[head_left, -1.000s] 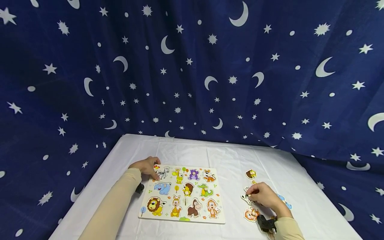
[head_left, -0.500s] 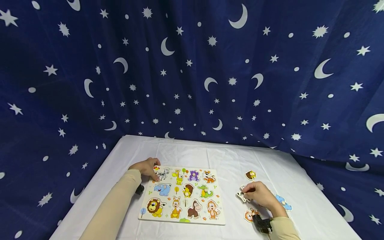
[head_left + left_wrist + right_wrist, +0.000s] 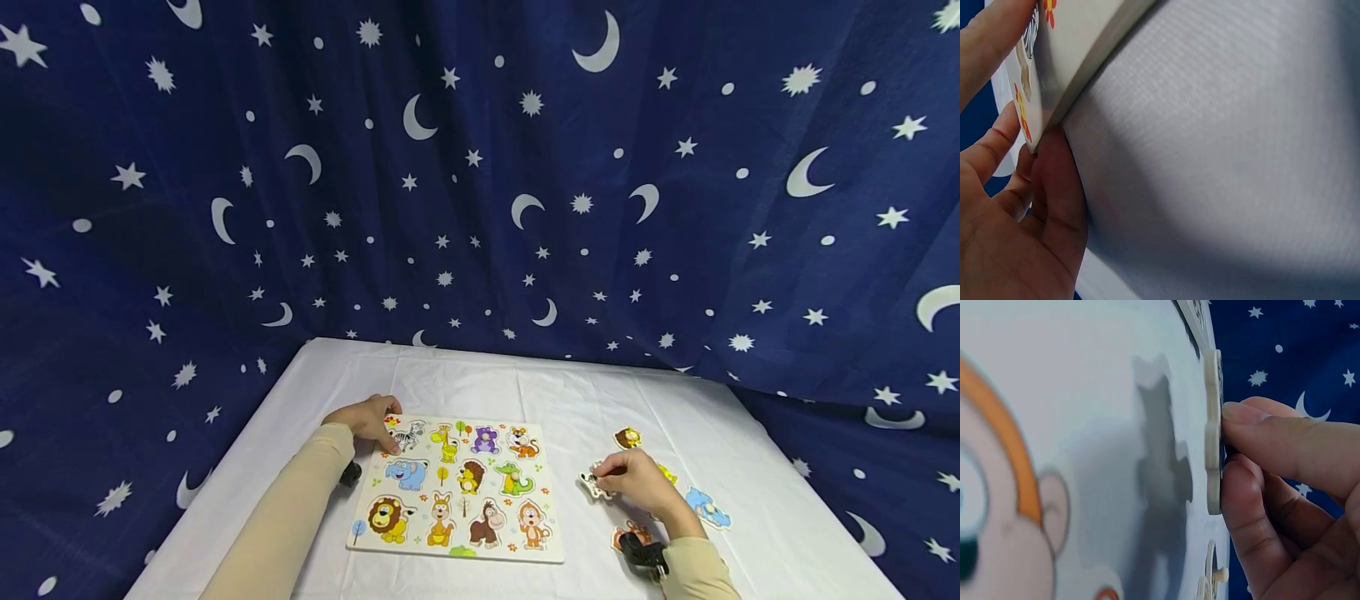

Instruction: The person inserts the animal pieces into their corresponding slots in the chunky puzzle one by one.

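Note:
My left hand point(image 3: 366, 417) grips the far left corner of a white animal puzzle board point(image 3: 367, 492). In the left wrist view the thumb lies over the board's top face point(image 3: 1082, 44), and the fingers point(image 3: 1063, 181) bear on its edge. To the right of the board, my right hand point(image 3: 637, 482) pinches a black-and-white zebra puzzle piece point(image 3: 589, 485) between thumb and fingertips. Seen edge-on in the right wrist view, that piece point(image 3: 1213, 431) is held off the white cloth, its shadow falling beside it. Its printed face is mostly hidden.
Loose animal pieces lie right of the board: a brown and yellow one point(image 3: 627, 437), a blue elephant point(image 3: 708, 507), a yellow one point(image 3: 667, 473) and an orange one point(image 3: 632, 534) under the right wrist. A starry blue curtain point(image 3: 480, 208) encloses the white-covered table point(image 3: 465, 375).
My right hand has moved left, taking the zebra piece away from the loose pieces toward the board. More of the elephant and yellow pieces now shows. The left hand stays at the board's corner.

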Motion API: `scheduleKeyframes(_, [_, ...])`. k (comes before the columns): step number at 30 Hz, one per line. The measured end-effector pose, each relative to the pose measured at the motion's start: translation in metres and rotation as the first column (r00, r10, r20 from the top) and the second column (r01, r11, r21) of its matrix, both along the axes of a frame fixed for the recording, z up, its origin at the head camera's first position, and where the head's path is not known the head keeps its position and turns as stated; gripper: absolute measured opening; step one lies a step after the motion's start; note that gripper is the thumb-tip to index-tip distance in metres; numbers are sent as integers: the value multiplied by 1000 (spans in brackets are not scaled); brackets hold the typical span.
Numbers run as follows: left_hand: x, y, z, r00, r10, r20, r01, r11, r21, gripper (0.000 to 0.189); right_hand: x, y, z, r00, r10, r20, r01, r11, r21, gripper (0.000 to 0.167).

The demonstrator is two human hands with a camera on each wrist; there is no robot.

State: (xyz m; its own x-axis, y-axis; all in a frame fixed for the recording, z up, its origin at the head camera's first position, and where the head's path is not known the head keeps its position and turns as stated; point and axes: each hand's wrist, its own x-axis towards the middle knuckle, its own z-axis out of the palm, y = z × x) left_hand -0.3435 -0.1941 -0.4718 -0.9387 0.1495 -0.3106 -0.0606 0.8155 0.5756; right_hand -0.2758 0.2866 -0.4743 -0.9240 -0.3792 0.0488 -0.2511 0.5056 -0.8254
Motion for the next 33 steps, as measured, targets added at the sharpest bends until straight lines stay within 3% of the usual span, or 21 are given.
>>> scheduleKeyframes(8, [2,1,2,1000,-4,4,4,1000,-22,63,-3,-8,-2,1000,-4,-14,4,1000,26,10])
scheduleKeyframes(16, [3,2,5,1000,-2,6,2,1000,-7,61,-8,-19,2,997,-55,-47,58,996,62,11])
scheduleKeyframes(23, [2,0,7,1000,-7,0,7,1000,-5,61,-16,-30,5,997,-29,-66,32,999,39,11])
scheduleKeyframes(33, [-1,1,2,1000,-18,0,18,1000,-22,62,-22,-47,4,996,-65,-63,66,998,17,10])
